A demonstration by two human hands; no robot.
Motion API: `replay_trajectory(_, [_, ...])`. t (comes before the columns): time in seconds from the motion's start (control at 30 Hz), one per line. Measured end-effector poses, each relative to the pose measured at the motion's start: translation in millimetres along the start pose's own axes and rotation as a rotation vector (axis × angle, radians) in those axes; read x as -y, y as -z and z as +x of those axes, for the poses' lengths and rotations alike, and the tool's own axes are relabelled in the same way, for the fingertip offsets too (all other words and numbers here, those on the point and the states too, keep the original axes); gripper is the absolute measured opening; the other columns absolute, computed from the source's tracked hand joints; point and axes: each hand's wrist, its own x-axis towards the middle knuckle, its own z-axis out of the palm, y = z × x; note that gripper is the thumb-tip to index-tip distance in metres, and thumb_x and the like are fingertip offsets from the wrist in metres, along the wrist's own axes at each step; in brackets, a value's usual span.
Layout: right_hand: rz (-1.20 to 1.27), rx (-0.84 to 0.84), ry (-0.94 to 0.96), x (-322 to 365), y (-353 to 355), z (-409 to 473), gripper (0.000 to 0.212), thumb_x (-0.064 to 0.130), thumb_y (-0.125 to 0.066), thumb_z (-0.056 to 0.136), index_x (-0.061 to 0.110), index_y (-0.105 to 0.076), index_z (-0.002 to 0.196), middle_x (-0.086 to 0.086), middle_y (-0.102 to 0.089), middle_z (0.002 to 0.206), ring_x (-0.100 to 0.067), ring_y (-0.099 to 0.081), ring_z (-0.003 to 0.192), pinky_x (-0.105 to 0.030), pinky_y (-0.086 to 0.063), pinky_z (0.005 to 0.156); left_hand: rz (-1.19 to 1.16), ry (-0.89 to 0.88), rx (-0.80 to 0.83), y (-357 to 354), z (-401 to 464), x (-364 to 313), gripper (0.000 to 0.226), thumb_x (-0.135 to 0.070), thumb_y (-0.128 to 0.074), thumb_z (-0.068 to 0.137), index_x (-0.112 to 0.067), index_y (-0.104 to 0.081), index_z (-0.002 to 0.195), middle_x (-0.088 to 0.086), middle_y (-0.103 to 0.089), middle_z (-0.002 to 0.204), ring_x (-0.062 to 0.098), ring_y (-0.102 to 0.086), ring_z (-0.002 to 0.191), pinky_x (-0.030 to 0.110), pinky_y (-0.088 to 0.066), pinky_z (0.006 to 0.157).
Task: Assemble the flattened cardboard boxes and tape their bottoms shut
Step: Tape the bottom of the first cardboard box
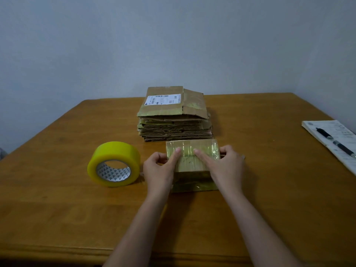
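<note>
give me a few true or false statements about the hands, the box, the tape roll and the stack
1. Both hands, left hand and right hand, hold the small box. True.
2. The tape roll lies right of the box. False: it lies left of it.
3. The stack of flattened boxes sits behind the small box. True.
4. A pen lies on the stack. False: it lies on a paper pad at the table's right edge.

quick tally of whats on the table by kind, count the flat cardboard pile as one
tape roll: 1
box held by both hands: 1
pile of flattened boxes: 1
notepad: 1
pen: 1
total: 5
</note>
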Motion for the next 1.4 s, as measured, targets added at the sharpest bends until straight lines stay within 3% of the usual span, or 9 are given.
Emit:
replay_trajectory(0.17, [0.066,-0.024,0.004,0,4,3,0.039,0.056,-0.068,0.079,0.019,-0.056,0.074,0.006,-0.061,0.072,-0.013,-0.061,0.068,-0.034,-0.052,0.056,0.008,-0.035,-0.008,1,-2,2,0.030,-0.041,-0.067,0.087,-0.012,-0.067,0.079,0.002,-0.069,0.079,0.017,-0.068,0.078,0.032,-0.057,0.058])
replay_trajectory(0.3, [0.066,-0.059,0.097,-2,5,3,0.038,0.046,-0.053,0.094,0.018,-0.054,0.068,0.006,-0.058,0.066,-0.008,-0.058,0.064,-0.028,-0.046,0.052,0.040,-0.067,-0.002,1,-2,4,0.032,-0.044,-0.063,0.089,-0.014,-0.067,0.078,0.003,-0.068,0.076,0.022,-0.066,0.076,0.043,-0.057,0.061])
replay_trajectory(0.5, [0.174,-0.070,0.137,-13,0,1,0.032,0.044,-0.063,0.088,0.017,-0.058,0.071,0.006,-0.060,0.065,-0.003,-0.055,0.058,-0.015,-0.039,0.048,0.003,-0.011,-0.014,-1,3,-5,0.034,-0.042,-0.069,0.084,-0.010,-0.062,0.077,0.002,-0.067,0.075,0.010,-0.063,0.064,0.017,-0.044,0.046])
replay_trajectory(0.63, [0.245,-0.041,0.130,-11,3,1,0.037,0.042,-0.058,0.092,0.017,-0.055,0.065,0.010,-0.051,0.052,0.000,-0.047,0.046,-0.013,-0.033,0.042,-0.018,-0.004,0.023,2,1,-4,0.033,-0.043,-0.064,0.088,-0.011,-0.065,0.076,0.000,-0.068,0.070,0.006,-0.062,0.060,0.019,-0.047,0.047])
replay_trajectory(0.8, [0.273,0.140,0.076,-15,20,2,0.033,0.049,-0.060,0.088,0.019,-0.063,0.076,0.006,-0.060,0.063,-0.016,-0.052,0.049,-0.026,-0.043,0.041,-0.196,0.149,0.198,21,9,-3,0.025,-0.032,-0.065,0.087,-0.008,-0.070,0.096,0.012,-0.072,0.096,0.027,-0.069,0.091,0.043,-0.058,0.080])
replay_trajectory(0.87, [0.239,0.193,0.097,-16,23,2,0.030,0.048,-0.059,0.090,0.020,-0.062,0.080,-0.002,-0.062,0.070,-0.021,-0.054,0.054,-0.025,-0.045,0.043,-0.235,0.174,0.241,25,10,-5,0.021,-0.022,-0.064,0.089,-0.006,-0.070,0.100,0.011,-0.074,0.097,0.024,-0.071,0.090,0.037,-0.058,0.077])
replay_trajectory(1.1, [0.185,0.335,0.087,-10,30,3,0.029,0.044,-0.045,0.099,0.017,-0.049,0.088,0.016,-0.043,0.042,0.000,-0.035,0.037,-0.011,-0.028,0.039,-0.085,0.086,0.280,27,7,-12,0.023,-0.015,-0.056,0.095,0.000,-0.071,0.088,0.016,-0.074,0.089,0.024,-0.071,0.084,0.036,-0.060,0.074])
replay_trajectory(1.23, [0.165,0.401,0.065,-5,34,-1,0.025,0.044,-0.040,0.100,0.021,-0.044,0.091,0.013,-0.047,0.064,0.003,-0.044,0.055,-0.018,-0.034,0.051,-0.026,0.110,0.285,27,4,-13,0.029,-0.017,-0.056,0.096,0.005,-0.069,0.083,0.019,-0.072,0.086,0.023,-0.070,0.081,0.035,-0.061,0.071])
replay_trajectory(1.4, [0.289,0.510,-0.028,-7,33,-2,0.021,0.047,-0.038,0.100,0.027,-0.042,0.095,0.004,-0.054,0.119,-0.014,-0.047,0.114,-0.031,-0.041,0.081,-0.089,0.174,0.355,36,4,-10,0.023,-0.011,-0.057,0.095,0.005,-0.071,0.085,0.018,-0.073,0.092,0.026,-0.071,0.092,0.041,-0.059,0.080])
